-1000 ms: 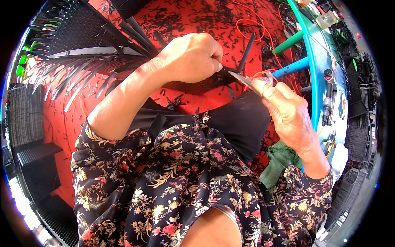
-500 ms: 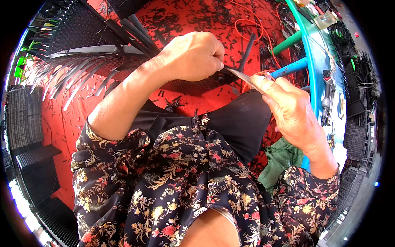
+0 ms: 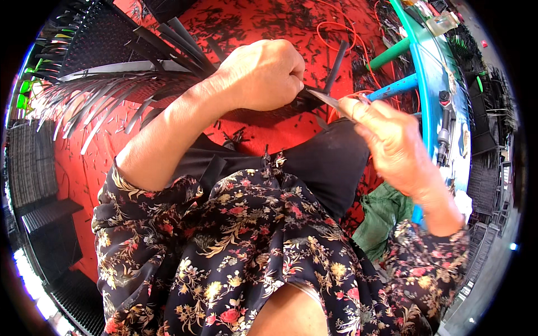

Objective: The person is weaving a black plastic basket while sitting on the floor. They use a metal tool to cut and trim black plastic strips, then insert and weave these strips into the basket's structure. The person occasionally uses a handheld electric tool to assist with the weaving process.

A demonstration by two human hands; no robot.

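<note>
While left hand (image 3: 263,75) pinches 1 weave (image 3: 297,106), right hand (image 3: 392,140) (grip closed) clasps 1 blade (image 3: 325,99).

The left hand (image 3: 263,75) is ahead of the lap (image 3: 319,168), apparently over a woven piece (image 3: 263,116), their contact hidden. Right of it, the right hand (image 3: 395,134) holds a blade (image 3: 325,99) pointing left. Strips (image 3: 112,109) fan out leftward, beyond stacked panels (image 3: 31,162). Scraps (image 3: 252,25) lie on the floor (image 3: 78,235) ahead. At right, a table (image 3: 460,106) bears a tool (image 3: 444,131) and, farther off, a jar (image 3: 443,23).
</note>
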